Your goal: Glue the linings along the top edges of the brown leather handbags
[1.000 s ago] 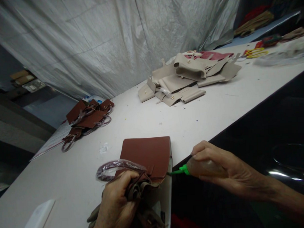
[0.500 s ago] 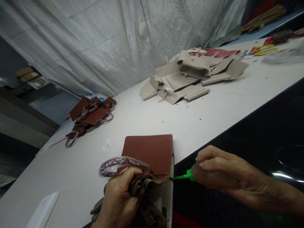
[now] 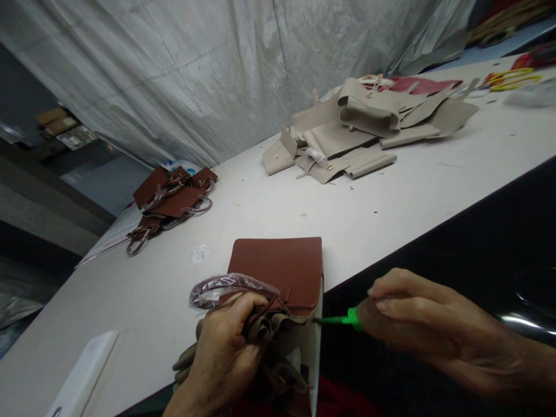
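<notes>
My left hand (image 3: pixel 230 344) is closed on a brown leather handbag (image 3: pixel 277 266), gripping bunched material near the bag's plastic-wrapped handle (image 3: pixel 232 286). The bag lies at the table's front edge, with its pale inner side facing me. My right hand (image 3: pixel 423 316) is closed round a squeeze bottle with a thin green nozzle (image 3: pixel 346 320). The dark nozzle tip is at the right edge of the bag, close to the seam; whether it touches, I cannot tell. My fingers hide most of the bottle's body.
A pile of brown bags (image 3: pixel 172 203) lies at the left of the white table (image 3: pixel 278 217). Beige bag pieces (image 3: pixel 343 133) are heaped at the back, with yellow-handled scissors (image 3: pixel 513 78) to their right. A white phone (image 3: pixel 81 382) lies front left. A grey plastic sheet (image 3: pixel 200 77) hangs behind.
The view has shifted slightly, so more of the phone shows. Both hands keep their holds, and the nozzle tip stays by the bag's right edge.
</notes>
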Available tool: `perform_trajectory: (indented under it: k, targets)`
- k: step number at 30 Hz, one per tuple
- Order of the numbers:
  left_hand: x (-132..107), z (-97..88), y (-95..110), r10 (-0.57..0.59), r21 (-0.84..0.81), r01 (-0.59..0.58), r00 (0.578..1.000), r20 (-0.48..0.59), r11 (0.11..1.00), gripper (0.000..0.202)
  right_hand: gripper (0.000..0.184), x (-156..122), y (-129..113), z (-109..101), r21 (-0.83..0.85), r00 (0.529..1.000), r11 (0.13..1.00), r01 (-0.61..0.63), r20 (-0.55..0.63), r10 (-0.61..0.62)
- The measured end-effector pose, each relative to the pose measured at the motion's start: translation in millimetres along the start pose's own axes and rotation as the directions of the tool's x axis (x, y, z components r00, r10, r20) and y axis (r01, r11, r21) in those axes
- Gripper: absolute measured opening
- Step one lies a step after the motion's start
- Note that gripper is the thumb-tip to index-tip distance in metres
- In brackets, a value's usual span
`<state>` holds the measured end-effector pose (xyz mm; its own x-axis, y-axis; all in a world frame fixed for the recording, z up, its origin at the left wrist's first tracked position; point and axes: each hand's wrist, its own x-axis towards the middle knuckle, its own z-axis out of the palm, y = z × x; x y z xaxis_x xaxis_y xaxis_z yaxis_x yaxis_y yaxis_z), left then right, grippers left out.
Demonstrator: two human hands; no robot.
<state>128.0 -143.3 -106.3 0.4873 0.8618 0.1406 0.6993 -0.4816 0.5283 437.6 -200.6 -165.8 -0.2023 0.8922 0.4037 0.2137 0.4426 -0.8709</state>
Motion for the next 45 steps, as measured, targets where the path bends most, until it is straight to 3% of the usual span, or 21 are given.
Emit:
perform_trajectory:
  k: [5, 16, 21, 25, 30, 34, 40, 45]
  targets:
    - [2, 0.3, 4, 0.005, -0.003, -0.005, 1.0, -0.013, 1.0, 0.019, 0.021, -6, -10, 9, -0.082, 0.995, 0.993, 0.089, 0.041, -0.086]
    - [-1, 0.2, 4, -0.001, -0.013, 0.001, 1.0, -0.02, 1.0, 0.017, 0.058, -15, -14, 4, -0.163, 0.966, 0.956, 0.245, 0.128, -0.226]
    - [0, 0.9, 1, -0.004, -0.015, 0.004, 1.0, -0.001, 1.0, 0.022, 0.045, -27, -17, 15, -0.146, 0.969, 0.958, 0.246, 0.066, -0.238]
    - [0, 1.1, 1, -0.017, -0.008, 0.016, 1.0, -0.014, 1.0, 0.022, 0.046, -32, -17, 19, -0.132, 0.978, 0.969, 0.207, 0.025, -0.206]
    - [0, 1.8, 2, -0.022, -0.011, 0.022, 1.0, -0.01, 1.0, 0.017, 0.032, -29, -20, 18, -0.109, 0.989, 0.984, 0.144, 0.047, -0.139]
    - [-1, 3.0, 1, -0.023, -0.016, 0.022, 0.999, -0.024, 1.0, 0.019, 0.037, -33, -24, 23, -0.172, 0.983, 0.972, 0.161, -0.061, -0.173]
    - [1, 3.2, 0, -0.018, -0.019, 0.018, 1.0, -0.015, 1.0, 0.023, 0.029, -28, -21, 19, -0.117, 0.984, 0.979, 0.166, 0.087, -0.156]
    - [0, 2.4, 2, -0.015, -0.025, 0.014, 1.0, -0.019, 1.0, 0.023, 0.038, -23, -24, 18, -0.267, 0.965, 0.928, 0.262, 0.053, -0.257]
